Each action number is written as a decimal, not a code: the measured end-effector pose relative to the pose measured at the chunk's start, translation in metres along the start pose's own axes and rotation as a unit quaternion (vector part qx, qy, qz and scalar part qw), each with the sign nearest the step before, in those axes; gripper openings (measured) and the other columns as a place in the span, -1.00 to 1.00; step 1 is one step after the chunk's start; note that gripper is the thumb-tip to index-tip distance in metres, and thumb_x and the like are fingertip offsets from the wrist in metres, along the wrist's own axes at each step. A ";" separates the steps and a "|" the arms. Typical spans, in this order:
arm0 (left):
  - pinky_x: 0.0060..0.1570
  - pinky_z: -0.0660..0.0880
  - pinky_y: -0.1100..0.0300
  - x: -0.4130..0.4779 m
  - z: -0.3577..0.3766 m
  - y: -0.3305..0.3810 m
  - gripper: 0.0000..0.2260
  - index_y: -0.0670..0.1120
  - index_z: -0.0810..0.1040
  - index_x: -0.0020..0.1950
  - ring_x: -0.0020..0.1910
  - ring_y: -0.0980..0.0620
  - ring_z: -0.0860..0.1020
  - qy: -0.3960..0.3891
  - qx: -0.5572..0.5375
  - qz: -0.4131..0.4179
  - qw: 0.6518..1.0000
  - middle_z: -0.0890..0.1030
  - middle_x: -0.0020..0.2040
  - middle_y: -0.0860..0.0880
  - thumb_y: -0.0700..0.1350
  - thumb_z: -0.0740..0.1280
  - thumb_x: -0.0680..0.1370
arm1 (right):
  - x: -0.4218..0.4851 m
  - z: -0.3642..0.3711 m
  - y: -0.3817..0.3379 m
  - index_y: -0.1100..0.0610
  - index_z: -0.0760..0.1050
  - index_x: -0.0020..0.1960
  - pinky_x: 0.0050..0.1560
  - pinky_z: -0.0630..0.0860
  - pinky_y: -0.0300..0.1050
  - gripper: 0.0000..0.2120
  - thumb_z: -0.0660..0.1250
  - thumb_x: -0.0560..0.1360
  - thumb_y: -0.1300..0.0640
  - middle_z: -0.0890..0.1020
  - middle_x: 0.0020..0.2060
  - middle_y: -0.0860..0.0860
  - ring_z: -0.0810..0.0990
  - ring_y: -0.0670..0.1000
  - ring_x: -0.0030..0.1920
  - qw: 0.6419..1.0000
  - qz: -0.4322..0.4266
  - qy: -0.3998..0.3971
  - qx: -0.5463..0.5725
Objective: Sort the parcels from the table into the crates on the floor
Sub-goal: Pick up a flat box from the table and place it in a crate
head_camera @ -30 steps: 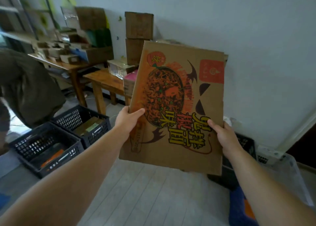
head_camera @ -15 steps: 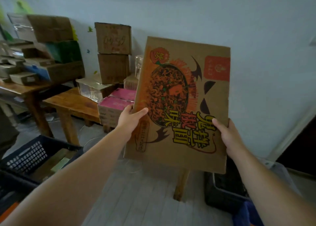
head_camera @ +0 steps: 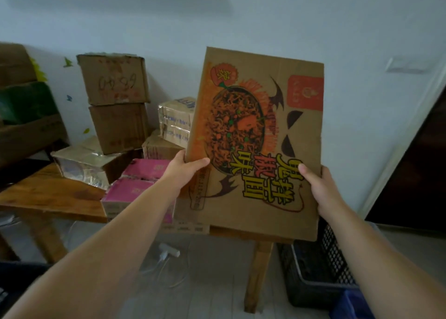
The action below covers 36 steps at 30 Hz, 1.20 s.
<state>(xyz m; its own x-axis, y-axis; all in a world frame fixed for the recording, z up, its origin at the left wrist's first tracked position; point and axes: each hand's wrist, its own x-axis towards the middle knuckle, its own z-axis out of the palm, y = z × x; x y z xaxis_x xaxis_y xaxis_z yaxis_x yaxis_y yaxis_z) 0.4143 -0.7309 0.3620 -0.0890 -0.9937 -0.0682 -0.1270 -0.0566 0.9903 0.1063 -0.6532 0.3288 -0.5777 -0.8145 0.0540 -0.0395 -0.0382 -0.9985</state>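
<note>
Pale wall point(head_camera: 265, 17), wooden table point(head_camera: 48, 198), light plank floor point(head_camera: 205, 294), dark doorway point(head_camera: 417, 174).

Both forearms are bare to the frame edge, no sleeves; left hand point(head_camera: 184, 171) and right hand point(head_camera: 322, 189) wear no gloves, rings or watch.

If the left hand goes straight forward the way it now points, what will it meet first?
Probably the taped carton stacked on the table, just beyond the left hand, which grips the flat noodle carton. Depth is unclear, so the brown carton under it could come first.
</note>
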 end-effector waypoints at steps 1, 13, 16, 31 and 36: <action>-0.12 0.53 0.07 0.003 -0.003 0.001 -0.51 0.10 0.36 0.30 -0.03 -0.01 0.60 -0.047 -0.017 -0.012 0.999 0.60 0.07 -0.03 -0.01 0.46 0.43 | 0.003 -0.003 -0.002 0.06 0.34 0.27 0.15 0.51 0.21 -0.50 0.43 0.43 -0.07 0.56 0.18 0.10 0.57 0.16 0.13 1.000 0.008 -0.008 0.015; -0.17 0.59 0.06 0.021 0.016 0.017 -0.70 0.10 0.42 0.15 -0.11 -0.06 0.66 -0.097 -0.081 0.024 0.992 0.68 -0.06 -0.05 0.01 0.40 0.47 | 0.029 -0.042 -0.035 0.01 0.44 0.23 -0.23 0.57 -0.01 -0.74 0.19 0.56 0.07 0.67 -0.03 0.11 0.66 0.10 -0.13 0.990 0.039 -0.118 0.068; -0.04 0.56 -0.06 0.020 0.016 0.019 -0.71 0.06 0.45 0.10 -0.06 -0.09 0.64 -0.112 -0.076 0.024 0.991 0.65 0.00 -0.08 0.08 0.39 0.44 | 0.032 -0.048 -0.040 0.06 0.51 0.15 -0.24 0.55 -0.03 -0.75 0.20 0.56 0.00 0.68 -0.05 0.12 0.68 0.10 -0.17 0.991 0.030 -0.100 0.080; -0.12 0.58 0.11 0.015 0.044 0.048 -0.52 0.13 0.67 0.03 0.06 -0.01 0.63 -0.197 -0.209 0.108 0.952 0.65 0.11 -0.03 0.36 0.36 0.24 | 0.042 -0.085 -0.074 0.02 0.68 0.02 -0.17 0.62 -0.14 -0.55 0.06 0.57 -0.15 0.71 -0.04 0.04 0.68 0.01 -0.07 0.961 -0.035 -0.178 0.207; -0.22 0.60 0.12 0.008 0.052 0.059 -0.50 0.17 0.68 0.01 0.02 -0.03 0.64 -0.222 -0.194 0.078 0.952 0.68 0.05 -0.03 0.42 0.20 0.30 | 0.040 -0.085 -0.068 0.02 0.71 -0.06 0.05 0.55 -0.07 -0.44 0.03 0.53 -0.28 0.70 -0.01 0.07 0.68 0.03 -0.05 0.961 0.016 -0.142 0.235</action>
<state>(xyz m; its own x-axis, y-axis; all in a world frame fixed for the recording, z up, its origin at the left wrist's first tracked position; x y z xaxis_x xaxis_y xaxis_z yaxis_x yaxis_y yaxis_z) 0.3549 -0.7367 0.4139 -0.4969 -0.8590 0.1237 0.2884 -0.0291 0.9571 0.0165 -0.6337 0.3992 -0.3238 -0.9423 0.0846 0.3861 -0.2132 -0.8975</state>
